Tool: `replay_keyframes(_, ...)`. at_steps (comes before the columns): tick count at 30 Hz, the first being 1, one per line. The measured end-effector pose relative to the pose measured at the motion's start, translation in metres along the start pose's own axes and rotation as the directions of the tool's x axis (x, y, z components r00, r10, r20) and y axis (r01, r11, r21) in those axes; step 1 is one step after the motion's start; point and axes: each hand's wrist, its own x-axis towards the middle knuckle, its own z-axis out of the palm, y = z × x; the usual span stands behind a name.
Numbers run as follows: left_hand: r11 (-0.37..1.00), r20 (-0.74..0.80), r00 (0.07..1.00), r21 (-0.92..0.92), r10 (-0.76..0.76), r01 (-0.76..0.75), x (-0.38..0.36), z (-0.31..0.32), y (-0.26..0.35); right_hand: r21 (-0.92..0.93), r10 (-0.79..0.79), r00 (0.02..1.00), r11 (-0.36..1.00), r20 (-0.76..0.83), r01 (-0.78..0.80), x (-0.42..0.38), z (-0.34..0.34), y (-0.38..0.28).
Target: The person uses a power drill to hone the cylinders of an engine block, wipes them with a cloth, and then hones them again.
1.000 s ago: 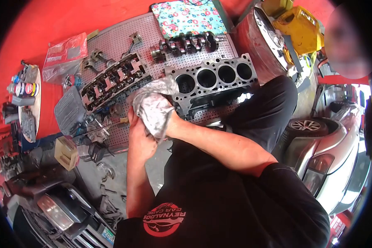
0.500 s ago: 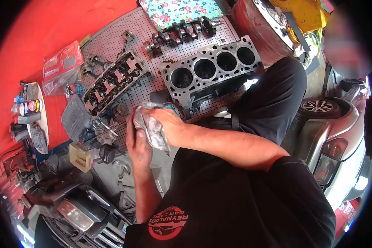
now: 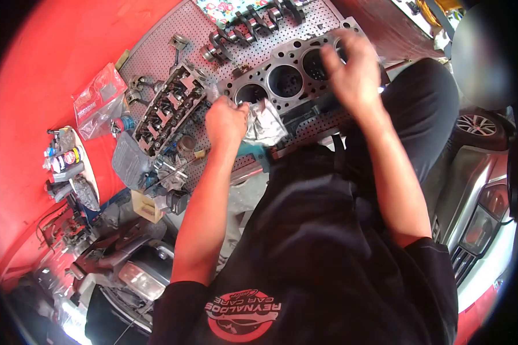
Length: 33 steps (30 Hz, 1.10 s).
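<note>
Right hand (image 3: 354, 72) has let go, now open over the engine block (image 3: 288, 77); left hand (image 3: 227, 122) alone clutches the rag (image 3: 266, 122).

The grey four-bore metal engine block (image 3: 288, 80) is lying on the perforated metal bench (image 3: 155, 54). Left of the block, the long cylinder head with its row of valve gear (image 3: 170, 109) is resting on the same bench, and beyond the block the steel crankshaft (image 3: 244, 26) is sitting partly on a flowered cloth (image 3: 213, 8). The left hand (image 3: 227, 121) is pressing a crumpled grey rag (image 3: 265, 122) against the near left end of the block. The right hand (image 3: 351, 75) is hovering over the block's right end. Far left of the block, a clear plastic bag (image 3: 98, 100) is lying off the bench, with small bottles (image 3: 63, 161) on a round tray nearer the person.
</note>
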Motion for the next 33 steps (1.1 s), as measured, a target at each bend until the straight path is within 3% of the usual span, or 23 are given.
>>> replay_keyframes(2, 0.988, 0.067, 0.998, 0.157, -0.004, -0.007, 0.010, -0.002, 0.008, -0.214, 0.150, 0.980, 0.961, -0.134, -0.177, 0.029, 0.008, 0.038)
replay_keyframes(4, 0.948, 0.138, 0.990, 0.308, 0.044, -0.085, 0.017, -0.011, 0.014, -0.313, 0.229, 0.968, 0.916, -0.104, -0.250, 0.027, 0.021, 0.064)
replay_keyframes(6, 0.824, 0.222, 0.930, 0.436, 0.292, -0.363, 0.035, -0.018, 0.019, -0.376, 0.225, 0.974, 0.903, 0.005, -0.206, 0.022, 0.033, 0.085)
replay_keyframes(8, 0.608, 0.295, 0.760, 0.465, 0.578, -0.643, 0.050, -0.024, 0.015, -0.390, 0.208, 0.978, 0.899, -0.018, -0.199, 0.024, 0.032, 0.077)
replay_keyframes(11, 0.260, 0.429, 0.450, 0.432, 0.783, -0.864, 0.081, -0.031, 0.022, -0.374, 0.298, 0.954, 0.887, 0.012, -0.272, 0.021, 0.031, 0.069)
replay_keyframes(12, 0.278, 0.511, 0.507, 0.460, 0.694, -0.843, 0.085, -0.032, 0.024, -0.355, 0.298, 0.955, 0.894, 0.009, -0.276, 0.021, 0.031, 0.067)
replay_keyframes(14, 0.573, 0.354, 0.797, 0.558, 0.489, -0.600, 0.066, -0.025, 0.023, -0.304, 0.360, 0.931, 0.894, 0.053, -0.329, 0.020, 0.026, 0.054)
replay_keyframes(16, 0.778, 0.125, 0.956, 0.558, 0.267, -0.290, 0.049, -0.014, 0.010, -0.257, 0.448, 0.887, 0.876, 0.117, -0.408, 0.028, 0.016, 0.042)
replay_keyframes(18, 0.946, 0.311, 0.949, 0.286, 0.057, -0.150, 0.037, -0.021, -0.009, -0.244, 0.439, 0.892, 0.881, 0.105, -0.405, 0.027, 0.014, 0.043)
replay_keyframes(19, 0.990, 0.540, 0.840, 0.139, -0.057, -0.022, 0.020, -0.040, -0.011, -0.228, 0.425, 0.900, 0.889, 0.096, -0.396, 0.029, 0.017, 0.043)
replay_keyframes(20, 0.990, 0.738, 0.666, 0.023, -0.110, 0.137, -0.001, -0.060, -0.015, -0.239, 0.390, 0.919, 0.899, 0.051, -0.368, 0.026, 0.021, 0.045)
replay_keyframes(21, 0.953, 0.734, 0.679, -0.183, -0.032, 0.242, -0.026, -0.061, -0.041, -0.258, 0.439, 0.895, 0.876, 0.076, -0.408, 0.031, 0.017, 0.035)
replay_keyframes(22, 0.946, 0.721, 0.672, -0.072, -0.169, 0.315, -0.037, -0.077, -0.040, -0.255, 0.454, 0.886, 0.871, 0.097, -0.419, 0.034, 0.017, 0.033)
replay_keyframes(23, 0.856, 0.683, 0.694, -0.198, -0.228, 0.477, -0.046, -0.090, -0.042, -0.260, 0.473, 0.873, 0.863, 0.119, -0.433, 0.032, 0.016, 0.034)
replay_keyframes(25, 0.553, 0.614, 0.705, -0.471, -0.355, 0.688, -0.053, -0.105, -0.046, -0.291, 0.387, 0.921, 0.887, 0.049, -0.358, 0.023, 0.032, 0.051)
replay_keyframes(27, 0.648, 0.431, 0.855, -0.570, -0.289, 0.506, -0.039, -0.111, -0.036, -0.313, 0.331, 0.944, 0.897, 0.012, -0.311, 0.021, 0.038, 0.062)
replay_keyframes(29, 0.856, 0.211, 0.977, -0.498, -0.035, 0.139, 0.000, -0.097, -0.058, -0.315, 0.332, 0.943, 0.896, 0.013, -0.311, 0.020, 0.038, 0.061)
replay_keyframes(31, 0.933, 0.090, 0.984, -0.314, -0.155, 0.176, 0.019, -0.081, 0.015, -0.300, 0.315, 0.949, 0.905, 0.001, -0.301, 0.018, 0.040, 0.062)
replay_keyframes(33, 0.892, 0.046, 0.992, -0.434, -0.120, 0.128, 0.031, -0.029, 0.018, -0.299, 0.321, 0.947, 0.904, 0.005, -0.305, 0.019, 0.038, 0.062)
